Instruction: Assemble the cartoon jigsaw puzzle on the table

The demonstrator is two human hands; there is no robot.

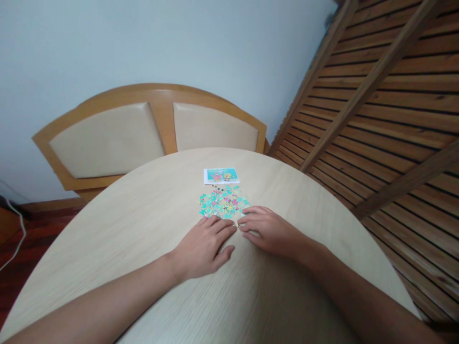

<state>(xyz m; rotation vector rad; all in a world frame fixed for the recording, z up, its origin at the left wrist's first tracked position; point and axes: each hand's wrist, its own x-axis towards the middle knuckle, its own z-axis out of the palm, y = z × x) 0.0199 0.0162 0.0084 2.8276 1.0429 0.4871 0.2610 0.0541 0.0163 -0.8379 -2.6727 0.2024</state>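
Note:
A loose heap of small jigsaw puzzle pieces [224, 201], mostly turquoise with bits of pink and yellow, lies in the middle of the round table. Just behind it is a picture card [221, 176] showing a pink and a yellow cartoon figure on turquoise. My left hand [205, 246] rests palm down at the near edge of the heap, fingers stretched out and thumb apart. From the right, my right hand [267, 231] reaches in with its fingers spread and slightly bent. Between both hands' fingertips sits a small puzzle piece [237, 224], partly covered by the fingers.
The pale wooden table [150, 210] has a curved edge. Beyond it stands a wooden bench back [161, 114] with cream padded panels against the wall. A slatted wooden panel [376, 105] slopes along the right side. A white cable [20, 229] hangs at far left.

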